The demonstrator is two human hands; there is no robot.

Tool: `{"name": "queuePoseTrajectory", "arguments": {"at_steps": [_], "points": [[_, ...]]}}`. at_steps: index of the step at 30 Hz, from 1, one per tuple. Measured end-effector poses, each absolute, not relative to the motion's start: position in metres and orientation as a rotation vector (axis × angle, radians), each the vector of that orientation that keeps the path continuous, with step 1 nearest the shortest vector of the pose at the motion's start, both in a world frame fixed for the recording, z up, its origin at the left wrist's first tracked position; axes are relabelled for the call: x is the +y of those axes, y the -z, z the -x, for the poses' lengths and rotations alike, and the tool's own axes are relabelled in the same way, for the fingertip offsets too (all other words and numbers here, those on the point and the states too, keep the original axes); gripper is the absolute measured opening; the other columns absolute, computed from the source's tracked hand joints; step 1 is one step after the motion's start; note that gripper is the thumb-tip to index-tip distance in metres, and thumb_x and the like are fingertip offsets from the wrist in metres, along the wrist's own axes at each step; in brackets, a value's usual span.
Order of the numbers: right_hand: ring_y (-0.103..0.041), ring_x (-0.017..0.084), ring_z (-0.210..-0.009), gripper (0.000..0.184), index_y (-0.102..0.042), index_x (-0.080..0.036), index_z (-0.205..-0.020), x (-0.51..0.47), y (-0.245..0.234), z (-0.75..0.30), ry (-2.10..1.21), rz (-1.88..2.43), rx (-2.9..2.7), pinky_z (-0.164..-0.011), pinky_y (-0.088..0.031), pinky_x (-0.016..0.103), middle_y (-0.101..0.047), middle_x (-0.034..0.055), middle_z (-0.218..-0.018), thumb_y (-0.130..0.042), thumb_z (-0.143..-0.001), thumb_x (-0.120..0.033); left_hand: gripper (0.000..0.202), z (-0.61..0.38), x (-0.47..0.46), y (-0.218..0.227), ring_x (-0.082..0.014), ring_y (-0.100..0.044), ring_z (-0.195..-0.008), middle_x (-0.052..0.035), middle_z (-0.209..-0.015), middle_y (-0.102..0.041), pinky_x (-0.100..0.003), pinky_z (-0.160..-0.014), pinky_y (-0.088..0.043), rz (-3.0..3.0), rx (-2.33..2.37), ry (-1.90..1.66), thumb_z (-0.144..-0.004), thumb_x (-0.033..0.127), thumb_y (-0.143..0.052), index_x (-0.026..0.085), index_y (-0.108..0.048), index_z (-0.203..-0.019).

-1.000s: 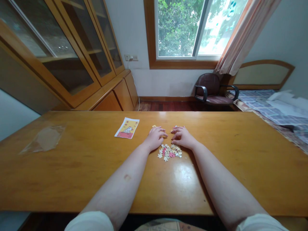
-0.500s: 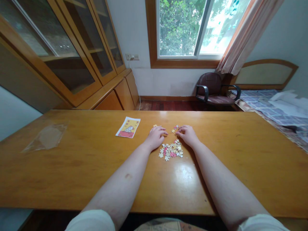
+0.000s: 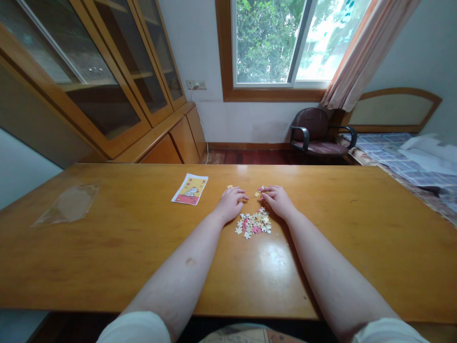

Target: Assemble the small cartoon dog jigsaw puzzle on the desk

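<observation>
My left hand [image 3: 231,205] rests on the wooden table [image 3: 143,247] with its fingers spread and slightly bent, left of a loose heap of jigsaw pieces [image 3: 254,224] in cream, yellow and pink. Just past its fingertips a yellow jigsaw piece [image 3: 230,186] shows in part. Across from it, my right hand [image 3: 277,200] has thumb and fingers pinched together at a small pinkish jigsaw piece [image 3: 262,197], mostly covered by the fingertips. A few more pieces [image 3: 257,194] lie beside those fingertips. The heap sits between my forearms, nearer to me than the hands.
A picture card [image 3: 190,189] with a white figure on yellow and pink lies left of my left hand. Farther left is a clear plastic bag [image 3: 69,204]. Beyond the table stand a glass-door cabinet [image 3: 117,76], a brown armchair [image 3: 317,131] and a bed [image 3: 403,150].
My right fingertips have shifted slightly, and a pinkish bit of jigsaw piece now shows at them. My left hand and the heap look almost unchanged.
</observation>
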State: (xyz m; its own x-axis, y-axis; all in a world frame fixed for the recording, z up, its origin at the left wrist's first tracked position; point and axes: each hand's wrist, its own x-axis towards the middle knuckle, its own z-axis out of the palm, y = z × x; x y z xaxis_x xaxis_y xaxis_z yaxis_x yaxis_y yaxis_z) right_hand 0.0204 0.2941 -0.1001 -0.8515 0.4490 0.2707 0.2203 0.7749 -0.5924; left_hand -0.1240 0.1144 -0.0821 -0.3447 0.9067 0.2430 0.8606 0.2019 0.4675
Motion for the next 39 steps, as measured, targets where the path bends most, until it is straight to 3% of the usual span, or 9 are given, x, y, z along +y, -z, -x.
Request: {"name": "queuePoseTrajectory", "arguments": {"at_steps": [3, 6, 14, 19, 24, 27, 30, 33, 39], "points": [[-0.052, 0.028, -0.116, 0.022, -0.076, -0.028, -0.077, 0.290, 0.097, -0.021, -0.718, 0.444, -2.600, -0.106, -0.025, 0.055, -0.069, 0.0051, -0.112, -0.058, -0.086, -0.036, 0.034, 0.125, 0.115, 0.083, -0.0213, -0.049, -0.121, -0.0044, -0.118, -0.064, -0.044, -0.113, -0.030, -1.748, 2.369, -0.832, -0.078, 0.011, -0.048, 0.024, -0.073, -0.097], [-0.058, 0.023, -0.103, 0.009, -0.077, -0.026, -0.078, 0.292, 0.092, -0.025, -0.755, 0.250, -2.668, -0.097, -0.036, 0.043, -0.070, 0.0055, -0.103, -0.070, -0.077, -0.032, 0.034, 0.126, 0.115, 0.086, -0.0210, -0.050, -0.120, -0.0042, -0.118, -0.064, -0.043, -0.112, -0.031, -1.761, 2.367, -0.843, -0.078, 0.011, -0.048, 0.024, -0.073, -0.096], [-0.058, 0.017, -0.078, 0.010, -0.076, -0.024, -0.069, 0.299, 0.085, -0.034, -0.853, 0.237, -2.797, -0.083, -0.039, 0.033, -0.067, 0.0019, -0.078, -0.079, -0.068, -0.033, 0.033, 0.127, 0.117, 0.088, -0.0215, -0.051, -0.118, -0.0046, -0.116, -0.065, -0.044, -0.111, -0.034, -1.758, 2.363, -0.879, -0.076, 0.010, -0.048, 0.023, -0.074, -0.094], [-0.058, 0.016, -0.072, 0.015, -0.071, -0.019, -0.065, 0.298, 0.086, -0.032, -1.040, 0.294, -2.651, -0.074, -0.042, 0.029, -0.066, 0.0018, -0.071, -0.075, -0.071, -0.033, 0.034, 0.126, 0.117, 0.086, -0.0214, -0.051, -0.118, -0.0048, -0.118, -0.064, -0.043, -0.110, -0.035, -1.738, 2.365, -0.878, -0.077, 0.010, -0.048, 0.023, -0.073, -0.095], [-0.058, 0.018, -0.076, 0.009, -0.072, -0.020, -0.069, 0.293, 0.089, -0.026, -0.752, 0.488, -2.591, -0.074, -0.043, 0.030, -0.068, 0.0035, -0.074, -0.073, -0.073, -0.028, 0.034, 0.125, 0.116, 0.085, -0.0219, -0.050, -0.119, -0.0049, -0.117, -0.064, -0.045, -0.111, -0.032, -1.733, 2.369, -0.860, -0.078, 0.010, -0.048, 0.023, -0.073, -0.096], [-0.060, 0.018, -0.077, 0.006, -0.075, -0.023, -0.075, 0.289, 0.091, -0.023, -0.673, 0.340, -2.706, -0.077, -0.043, 0.031, -0.071, 0.0038, -0.079, -0.070, -0.077, -0.026, 0.034, 0.124, 0.116, 0.084, -0.0219, -0.049, -0.120, -0.0049, -0.118, -0.064, -0.044, -0.111, -0.033, -1.743, 2.369, -0.838, -0.078, 0.010, -0.048, 0.023, -0.074, -0.097], [-0.062, 0.018, -0.082, 0.014, -0.077, -0.024, -0.085, 0.286, 0.091, -0.022, -0.708, 0.164, -2.752, -0.083, -0.043, 0.032, -0.074, 0.0043, -0.088, -0.063, -0.082, -0.023, 0.034, 0.122, 0.115, 0.083, -0.0226, -0.046, -0.123, -0.0039, -0.120, -0.062, -0.044, -0.112, -0.032, -1.765, 2.349, -0.800, -0.080, 0.012, -0.048, 0.025, -0.073, -0.099], [-0.063, 0.019, -0.082, 0.023, -0.077, -0.021, -0.093, 0.286, 0.088, -0.025, -0.739, 0.296, -2.723, -0.081, -0.045, 0.031, -0.073, 0.0052, -0.086, -0.057, -0.081, -0.017, 0.034, 0.120, 0.115, 0.083, -0.0254, -0.040, -0.129, -0.0021, -0.126, -0.059, -0.048, -0.112, -0.029, -1.784, 2.308, -0.736, -0.079, 0.014, -0.050, 0.029, -0.074, -0.100], [-0.062, 0.017, -0.072, 0.027, -0.077, -0.018, -0.087, 0.282, 0.077, -0.032, -1.030, 0.446, -2.723, -0.069, -0.046, 0.027, -0.072, 0.0047, -0.078, -0.051, -0.083, -0.024, 0.036, 0.118, 0.114, 0.082, -0.0283, -0.035, -0.133, -0.0025, -0.132, -0.055, -0.052, -0.114, -0.024, -1.802, 2.289, -0.651, -0.080, 0.017, -0.050, 0.031, -0.073, -0.104]]}}
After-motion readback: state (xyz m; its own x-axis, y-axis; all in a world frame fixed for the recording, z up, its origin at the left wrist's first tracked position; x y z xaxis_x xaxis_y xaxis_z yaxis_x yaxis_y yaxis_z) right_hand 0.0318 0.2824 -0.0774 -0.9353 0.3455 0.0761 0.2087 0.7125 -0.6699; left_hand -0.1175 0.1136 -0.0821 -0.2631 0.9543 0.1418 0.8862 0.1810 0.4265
